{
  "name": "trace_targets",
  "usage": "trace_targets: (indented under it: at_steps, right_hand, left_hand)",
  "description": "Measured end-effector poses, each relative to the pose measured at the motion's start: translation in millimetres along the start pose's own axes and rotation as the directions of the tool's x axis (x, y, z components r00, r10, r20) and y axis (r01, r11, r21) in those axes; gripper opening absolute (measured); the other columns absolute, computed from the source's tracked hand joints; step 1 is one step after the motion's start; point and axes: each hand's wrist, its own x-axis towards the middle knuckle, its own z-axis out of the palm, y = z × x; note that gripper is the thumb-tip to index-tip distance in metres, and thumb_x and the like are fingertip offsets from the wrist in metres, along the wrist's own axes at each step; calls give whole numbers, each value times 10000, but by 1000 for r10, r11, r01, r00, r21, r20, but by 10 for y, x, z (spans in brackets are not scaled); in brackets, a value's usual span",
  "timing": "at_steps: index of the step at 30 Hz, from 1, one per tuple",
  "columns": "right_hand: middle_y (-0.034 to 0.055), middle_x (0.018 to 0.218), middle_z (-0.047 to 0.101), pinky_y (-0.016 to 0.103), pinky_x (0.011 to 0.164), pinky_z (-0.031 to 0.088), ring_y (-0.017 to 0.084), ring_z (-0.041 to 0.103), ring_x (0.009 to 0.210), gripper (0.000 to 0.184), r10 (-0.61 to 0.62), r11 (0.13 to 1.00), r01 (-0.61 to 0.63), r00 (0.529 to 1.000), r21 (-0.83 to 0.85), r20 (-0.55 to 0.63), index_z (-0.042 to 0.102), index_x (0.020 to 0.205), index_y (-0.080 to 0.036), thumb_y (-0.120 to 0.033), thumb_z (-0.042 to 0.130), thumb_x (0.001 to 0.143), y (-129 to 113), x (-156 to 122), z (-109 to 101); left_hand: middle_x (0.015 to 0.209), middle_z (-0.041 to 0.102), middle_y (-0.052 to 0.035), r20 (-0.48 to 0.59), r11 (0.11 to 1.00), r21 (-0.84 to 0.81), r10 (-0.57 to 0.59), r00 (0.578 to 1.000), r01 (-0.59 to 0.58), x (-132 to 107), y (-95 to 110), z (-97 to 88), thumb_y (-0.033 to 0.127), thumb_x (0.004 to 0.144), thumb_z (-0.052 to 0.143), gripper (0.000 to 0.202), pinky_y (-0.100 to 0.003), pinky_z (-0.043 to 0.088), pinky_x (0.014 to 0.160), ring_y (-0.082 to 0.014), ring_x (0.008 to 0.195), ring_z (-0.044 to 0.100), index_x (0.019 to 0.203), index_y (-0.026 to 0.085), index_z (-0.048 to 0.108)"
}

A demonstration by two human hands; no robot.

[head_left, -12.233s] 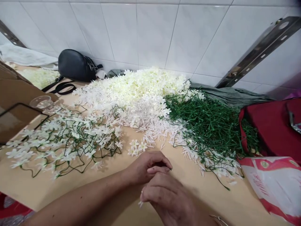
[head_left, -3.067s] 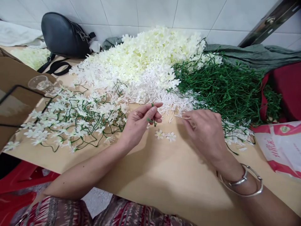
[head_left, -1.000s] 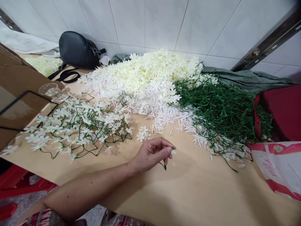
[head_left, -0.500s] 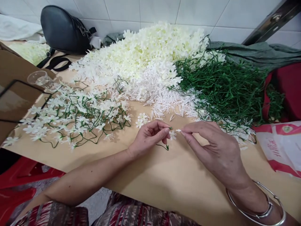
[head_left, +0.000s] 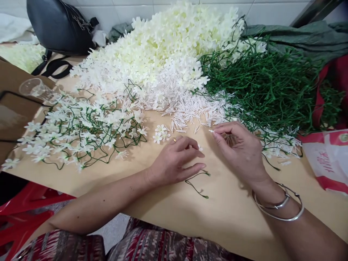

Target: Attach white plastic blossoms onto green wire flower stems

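Note:
My left hand (head_left: 176,159) is over the table with its fingers apart and nothing between them. Just below its fingertips a forked green plastic stem (head_left: 196,191) lies on the table. Part of a white flower (head_left: 200,147) shows behind the left fingers, the rest being hidden. To the right, my right hand (head_left: 241,152) pinches a tiny white flower stamen (head_left: 211,131) between thumb and forefinger. A small group of loose white flowers (head_left: 161,134) lies beyond the left hand, close to scattered white stamens (head_left: 190,116).
Behind are a heap of cream petals (head_left: 174,36) and a tangle of green stems (head_left: 263,83). Flowers on stems (head_left: 89,127) spread over the left side, near a clear plastic cup (head_left: 34,88). A black bag (head_left: 59,29) stands back left; a red-and-white packet (head_left: 328,156) lies right.
My left hand has let go of the green stem, which now rests on the table, and its fingers have spread. My right hand still pinches the white stamen. The view has shifted slightly.

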Motion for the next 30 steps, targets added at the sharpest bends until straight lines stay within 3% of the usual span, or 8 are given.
trace_targets:
  at_steps: [4,9,12,14,16,20,25,30]
  right_hand:
    - [19,907,724,349,739,547,196,693,843,81,67,995,-67,998,80,-5,679,903,-258,-192,674,949,73,-50,76]
    - [17,923,719,349,760,553,189,694,882,90,17,992,-17,1000,125,0,695,931,-261,-174,686,954,86,-64,101]
    - [12,929,720,365,838,557,186,698,933,103,-4,987,4,1000,159,-3,701,947,-258,-156,699,952,-4,-72,98]
    - [5,915,721,363,847,554,178,695,918,106,7,981,-6,1000,191,-4,701,946,-258,-152,702,954,-96,-87,101]
    - [2,905,726,360,829,554,173,692,888,109,41,975,-43,999,220,12,701,948,-260,-152,692,961,-188,-108,112]
    - [12,887,745,378,799,567,190,700,851,81,160,939,-177,984,294,81,709,928,-266,-189,701,952,-300,-153,153]
    - [11,861,752,353,775,567,188,703,829,46,287,879,-315,949,358,131,723,889,-264,-251,737,931,-327,-189,173]
    - [6,829,749,326,720,581,184,706,787,79,299,864,-341,940,372,167,726,864,-276,-299,781,915,-331,-192,163]
  left_hand:
    - [1222,687,-116,-31,953,301,-35,999,42,36,-81,-1,367,1018,664,226,-394,480,912,-238,1053,619,1168,211,727]
    - [1207,715,-67,1,915,404,-10,1000,9,68,-116,72,299,1026,660,128,-411,406,966,-243,1117,607,993,256,777]
    - [1164,723,-66,-139,958,274,-52,989,88,98,-134,51,330,1015,682,142,-408,433,974,-226,1084,626,964,247,785]
    - [1127,718,-71,-259,984,61,-145,955,166,132,-146,-5,375,990,719,154,-379,481,950,-204,1047,645,998,240,792]
    - [1072,722,-66,-312,960,-185,-258,914,208,169,-146,-66,402,970,743,180,-327,520,878,-181,1007,662,1011,235,800]
    - [1002,745,-61,-257,870,-445,-351,900,212,199,-109,-111,415,951,765,186,-258,524,729,-155,940,681,994,242,818]
    - [961,769,-57,-189,878,-448,-276,942,167,163,-77,-54,388,937,786,160,-241,547,701,-144,882,702,982,238,822]
    - [932,792,-44,-147,838,-521,-274,950,161,146,-84,-37,329,936,794,108,-245,558,746,-137,876,713,993,240,820]
